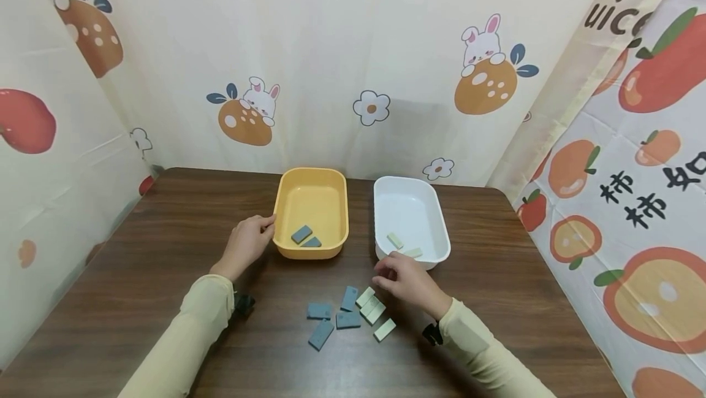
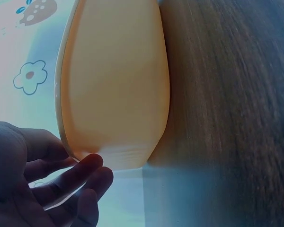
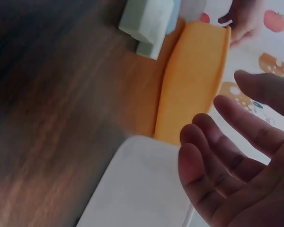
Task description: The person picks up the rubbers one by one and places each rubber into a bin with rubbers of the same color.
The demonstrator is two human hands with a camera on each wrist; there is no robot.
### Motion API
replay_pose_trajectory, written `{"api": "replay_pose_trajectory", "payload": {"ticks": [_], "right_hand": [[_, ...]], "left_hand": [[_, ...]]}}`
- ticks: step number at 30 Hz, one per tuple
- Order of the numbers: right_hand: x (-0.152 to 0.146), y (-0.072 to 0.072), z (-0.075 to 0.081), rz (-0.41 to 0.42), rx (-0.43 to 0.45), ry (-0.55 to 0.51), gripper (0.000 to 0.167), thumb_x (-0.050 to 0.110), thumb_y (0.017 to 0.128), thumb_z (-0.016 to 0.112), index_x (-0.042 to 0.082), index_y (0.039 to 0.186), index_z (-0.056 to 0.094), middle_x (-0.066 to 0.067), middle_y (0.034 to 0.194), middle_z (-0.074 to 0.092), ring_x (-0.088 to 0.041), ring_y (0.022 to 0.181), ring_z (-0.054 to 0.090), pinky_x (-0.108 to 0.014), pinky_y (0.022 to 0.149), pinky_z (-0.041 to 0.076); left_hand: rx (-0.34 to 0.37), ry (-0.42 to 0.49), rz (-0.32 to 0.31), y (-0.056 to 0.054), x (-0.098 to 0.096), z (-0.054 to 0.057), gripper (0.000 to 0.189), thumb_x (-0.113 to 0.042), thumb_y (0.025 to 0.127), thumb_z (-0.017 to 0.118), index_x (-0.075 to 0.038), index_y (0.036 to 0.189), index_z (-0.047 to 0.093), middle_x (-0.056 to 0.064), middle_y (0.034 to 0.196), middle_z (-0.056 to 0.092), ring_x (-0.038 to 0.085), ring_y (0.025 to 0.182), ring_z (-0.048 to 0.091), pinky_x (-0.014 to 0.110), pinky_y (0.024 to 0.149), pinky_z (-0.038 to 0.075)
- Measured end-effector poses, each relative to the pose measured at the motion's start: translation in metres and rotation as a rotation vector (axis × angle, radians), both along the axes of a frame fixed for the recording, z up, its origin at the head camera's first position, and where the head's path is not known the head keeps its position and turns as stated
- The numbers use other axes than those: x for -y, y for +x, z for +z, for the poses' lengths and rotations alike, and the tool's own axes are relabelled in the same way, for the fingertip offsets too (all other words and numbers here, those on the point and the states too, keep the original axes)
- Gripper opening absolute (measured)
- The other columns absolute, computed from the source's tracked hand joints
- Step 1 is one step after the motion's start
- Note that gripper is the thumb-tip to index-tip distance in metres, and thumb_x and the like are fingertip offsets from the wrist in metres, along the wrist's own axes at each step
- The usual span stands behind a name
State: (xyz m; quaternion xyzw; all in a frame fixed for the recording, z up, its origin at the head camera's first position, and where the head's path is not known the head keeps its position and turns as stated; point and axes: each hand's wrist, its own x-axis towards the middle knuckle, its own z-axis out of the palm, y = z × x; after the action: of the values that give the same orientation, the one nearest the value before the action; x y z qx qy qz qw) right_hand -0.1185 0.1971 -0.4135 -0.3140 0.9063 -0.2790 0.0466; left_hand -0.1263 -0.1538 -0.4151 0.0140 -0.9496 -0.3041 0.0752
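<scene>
My left hand (image 1: 248,241) pinches the left rim of a yellow plastic bin (image 1: 311,178); the left wrist view shows the fingers (image 2: 92,165) against its outer wall. Two grey-blue blocks (image 1: 301,234) lie inside that bin. At the near edge of a white bin (image 1: 408,195) hovers my right hand (image 1: 410,281), its fingers loosely bent and nothing between them. Two pale green blocks (image 1: 394,240) are in the white bin, one partly behind the hand. On the table in front lie several grey-blue blocks (image 1: 321,335) and, nearer the right hand, several smaller pale green blocks (image 1: 384,330).
A dark wood-grain table (image 1: 265,349) bears everything. Printed curtains (image 1: 331,79) hang behind it and along both sides. The two bins stand side by side near the back edge with a gap between them.
</scene>
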Motion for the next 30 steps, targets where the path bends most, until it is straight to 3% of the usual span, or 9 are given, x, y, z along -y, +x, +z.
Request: {"api": "replay_pose_trajectory", "payload": {"ticks": [6, 12, 30], "right_hand": [[0.005, 0.001, -0.013, 0.074, -0.005, 0.111, 0.017, 0.024, 0.085, 0.074, 0.010, 0.095, 0.072, -0.002, 0.090, 0.061, -0.014, 0.079, 0.057, -0.027, 0.070, 0.048], [0.008, 0.002, -0.022, 0.094, -0.019, 0.151, 0.019, 0.025, 0.083, 0.077, 0.011, 0.094, 0.071, 0.000, 0.090, 0.056, -0.010, 0.075, 0.047, -0.023, 0.064, 0.042], [0.022, 0.008, -0.023, 0.094, 0.004, 0.231, 0.020, 0.029, 0.081, 0.078, 0.014, 0.093, 0.074, 0.002, 0.086, 0.053, -0.007, 0.068, 0.044, -0.022, 0.061, 0.039]], "left_hand": [[0.003, 0.008, -0.006, 0.000, -0.001, -0.001, 0.037, -0.014, 0.096, 0.053, -0.002, 0.130, 0.060, 0.017, 0.096, 0.067, 0.019, 0.060, 0.046, 0.028, 0.056, 0.037], [0.017, 0.011, 0.000, 0.000, -0.002, 0.000, 0.037, -0.014, 0.096, 0.054, -0.002, 0.131, 0.060, 0.020, 0.101, 0.068, 0.019, 0.060, 0.046, 0.028, 0.055, 0.037], [0.003, 0.020, -0.005, -0.001, 0.000, 0.000, 0.037, -0.015, 0.096, 0.053, -0.002, 0.130, 0.060, 0.019, 0.093, 0.068, 0.018, 0.056, 0.042, 0.028, 0.053, 0.035]]}}
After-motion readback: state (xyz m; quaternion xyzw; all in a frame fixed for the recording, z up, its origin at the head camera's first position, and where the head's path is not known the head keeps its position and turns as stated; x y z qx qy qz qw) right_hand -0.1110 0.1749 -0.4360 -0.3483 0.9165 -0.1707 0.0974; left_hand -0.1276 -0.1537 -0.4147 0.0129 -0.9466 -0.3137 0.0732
